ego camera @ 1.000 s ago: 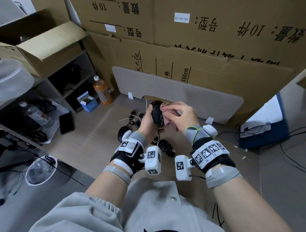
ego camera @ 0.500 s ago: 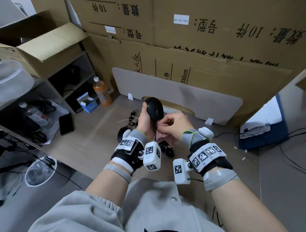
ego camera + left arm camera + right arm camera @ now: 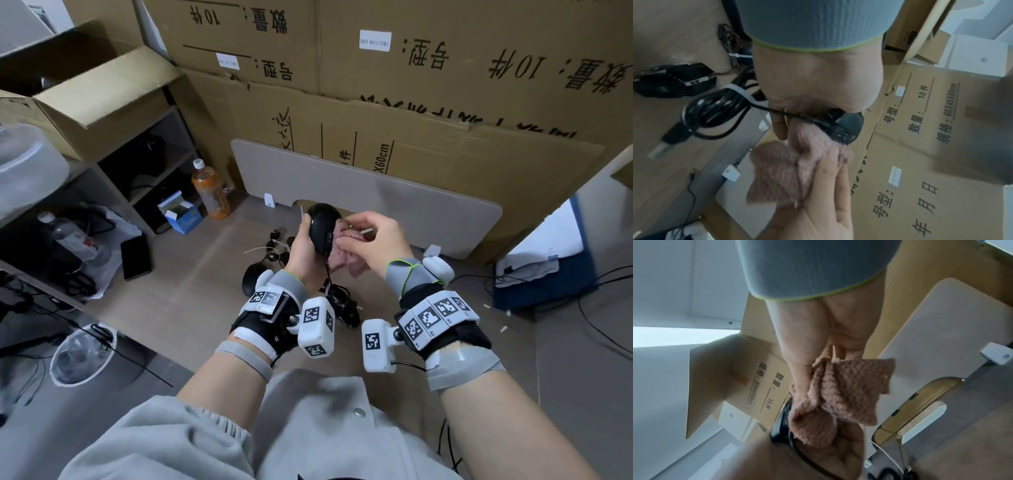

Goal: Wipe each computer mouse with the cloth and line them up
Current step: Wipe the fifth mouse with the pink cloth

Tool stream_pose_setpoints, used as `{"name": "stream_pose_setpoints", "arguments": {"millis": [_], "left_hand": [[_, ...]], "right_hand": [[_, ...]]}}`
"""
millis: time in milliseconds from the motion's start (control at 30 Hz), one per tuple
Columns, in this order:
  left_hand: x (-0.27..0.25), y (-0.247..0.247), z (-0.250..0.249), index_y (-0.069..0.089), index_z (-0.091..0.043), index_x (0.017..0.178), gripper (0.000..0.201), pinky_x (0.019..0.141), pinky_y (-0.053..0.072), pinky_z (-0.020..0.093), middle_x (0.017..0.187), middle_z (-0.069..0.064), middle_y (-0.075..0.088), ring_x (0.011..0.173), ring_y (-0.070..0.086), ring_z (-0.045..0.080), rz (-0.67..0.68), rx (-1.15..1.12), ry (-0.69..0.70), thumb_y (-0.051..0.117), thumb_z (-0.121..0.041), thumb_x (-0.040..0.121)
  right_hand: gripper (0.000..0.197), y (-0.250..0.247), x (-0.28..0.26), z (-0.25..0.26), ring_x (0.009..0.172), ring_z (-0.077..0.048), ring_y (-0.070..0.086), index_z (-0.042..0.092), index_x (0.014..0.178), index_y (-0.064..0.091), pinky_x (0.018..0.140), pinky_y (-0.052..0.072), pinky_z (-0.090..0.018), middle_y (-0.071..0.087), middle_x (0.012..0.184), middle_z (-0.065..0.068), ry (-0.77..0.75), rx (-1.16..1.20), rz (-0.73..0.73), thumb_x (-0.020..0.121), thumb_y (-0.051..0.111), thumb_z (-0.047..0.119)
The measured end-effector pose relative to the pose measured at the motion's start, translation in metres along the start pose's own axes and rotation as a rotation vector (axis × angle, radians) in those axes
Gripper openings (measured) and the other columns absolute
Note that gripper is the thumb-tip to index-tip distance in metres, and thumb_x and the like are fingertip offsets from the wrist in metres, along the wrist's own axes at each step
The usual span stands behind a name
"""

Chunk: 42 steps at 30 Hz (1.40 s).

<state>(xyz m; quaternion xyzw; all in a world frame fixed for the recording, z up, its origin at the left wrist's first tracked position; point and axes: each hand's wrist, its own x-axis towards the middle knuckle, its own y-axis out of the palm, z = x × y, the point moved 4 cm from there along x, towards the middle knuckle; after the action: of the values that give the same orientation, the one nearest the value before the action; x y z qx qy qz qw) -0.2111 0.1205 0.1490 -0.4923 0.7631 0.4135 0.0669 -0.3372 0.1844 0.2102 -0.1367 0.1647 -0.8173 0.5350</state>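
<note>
My left hand (image 3: 303, 251) grips a black wired mouse (image 3: 322, 226) upright above the floor; its bundled cable (image 3: 715, 105) hangs below. My right hand (image 3: 373, 240) pinches a pink fluffy cloth (image 3: 346, 255) and presses it against the mouse's right side. The left wrist view shows the cloth (image 3: 789, 170) against the mouse's front end (image 3: 846, 128). In the right wrist view the cloth (image 3: 838, 399) covers most of the mouse (image 3: 782, 423). A second black mouse (image 3: 251, 279) lies on the floor left of my left wrist, and an angular black mouse (image 3: 674, 80) lies beneath my hands.
Stacked cardboard boxes (image 3: 411, 102) and a grey board (image 3: 376, 198) stand behind. An orange drink bottle (image 3: 209, 190), a blue box (image 3: 180, 214) and a phone (image 3: 135, 255) are at the left by a shelf. A blue and white item with cables (image 3: 548, 263) lies right.
The right hand with the cloth went down the mouse half a second ago and has come back up along its right side. The left hand has kept holding the mouse.
</note>
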Motion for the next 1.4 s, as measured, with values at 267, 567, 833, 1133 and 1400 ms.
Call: {"name": "stream_pose_setpoints", "arguments": {"millis": [267,567,833,1133,1400], "left_hand": [[-0.004,0.000,0.005,0.066,-0.015,0.123,0.072,0.066,0.047,0.031,0.083,0.004,0.074,0.063,0.063,0.017,-0.028,0.310,0.018,0.026,-0.071,0.101],[-0.011,0.001,0.010,0.069,-0.014,0.101,0.067,0.067,0.049,0.032,0.078,0.008,0.064,0.064,0.058,0.022,0.029,0.335,-0.035,0.033,-0.071,0.099],[-0.010,-0.002,0.007,0.063,-0.010,0.095,0.063,0.060,0.047,0.030,0.073,0.009,0.062,0.059,0.056,0.021,0.034,0.420,0.064,0.046,-0.071,0.096],[-0.016,0.001,0.015,0.068,-0.011,0.096,0.075,0.061,0.058,0.037,0.074,0.010,0.063,0.055,0.057,0.021,0.094,0.485,-0.080,0.036,-0.079,0.094],[-0.021,0.000,0.005,0.060,-0.012,0.108,0.047,0.053,0.054,0.022,0.093,0.015,0.069,0.064,0.064,0.018,0.078,0.902,0.202,0.079,-0.048,0.085]], "right_hand": [[0.013,-0.008,-0.007,0.007,0.072,-0.001,0.064,0.028,0.087,0.074,0.066,0.047,-0.009,0.072,0.083,0.011,-0.011,0.068,-0.097,0.079,0.082,0.023],[0.009,-0.018,-0.005,0.000,0.067,-0.002,0.063,0.029,0.082,0.072,0.068,0.051,-0.018,0.068,0.073,0.017,-0.043,-0.140,-0.206,0.079,0.076,0.021],[0.016,-0.024,-0.008,0.004,0.076,-0.006,0.066,0.030,0.091,0.074,0.071,0.051,-0.018,0.073,0.082,0.011,-0.049,0.055,-0.256,0.077,0.081,0.032],[0.019,-0.016,-0.005,0.001,0.070,0.003,0.058,0.027,0.085,0.070,0.071,0.047,-0.015,0.068,0.079,0.014,-0.012,-0.050,-0.157,0.075,0.085,0.023],[0.022,-0.022,-0.002,-0.009,0.096,-0.013,0.060,0.029,0.111,0.067,0.084,0.041,-0.020,0.065,0.098,0.013,0.074,-0.050,-0.239,0.094,0.060,0.017]]}}
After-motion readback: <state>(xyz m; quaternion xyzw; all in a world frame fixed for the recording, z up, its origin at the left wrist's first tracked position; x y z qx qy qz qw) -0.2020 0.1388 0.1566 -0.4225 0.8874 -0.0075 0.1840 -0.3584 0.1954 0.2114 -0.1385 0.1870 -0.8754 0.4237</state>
